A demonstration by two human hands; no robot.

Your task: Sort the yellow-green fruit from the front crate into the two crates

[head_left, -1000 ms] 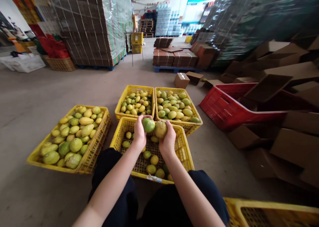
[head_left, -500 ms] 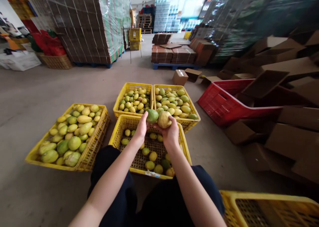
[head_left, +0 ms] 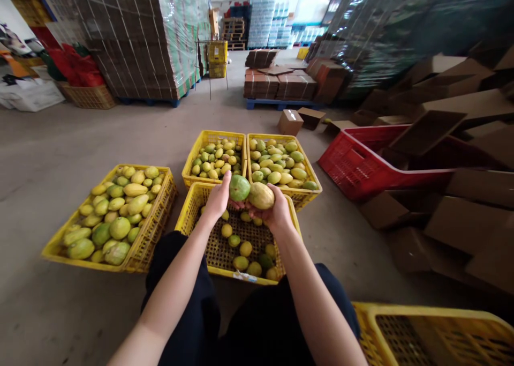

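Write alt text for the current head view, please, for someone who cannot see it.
Left hand holds a green fruit, right hand a yellowish one, above a sparsely filled crate. Three fuller crates stand nearby; a red crate and boxes lie at right.

No text is legible: the marks on the blue-topped white rectangular board (head_left: 315,4) in the background are too small, and the torn white label (head_left: 244,276) on the nearest yellow plastic crate's front rim (head_left: 220,271) is unreadable.
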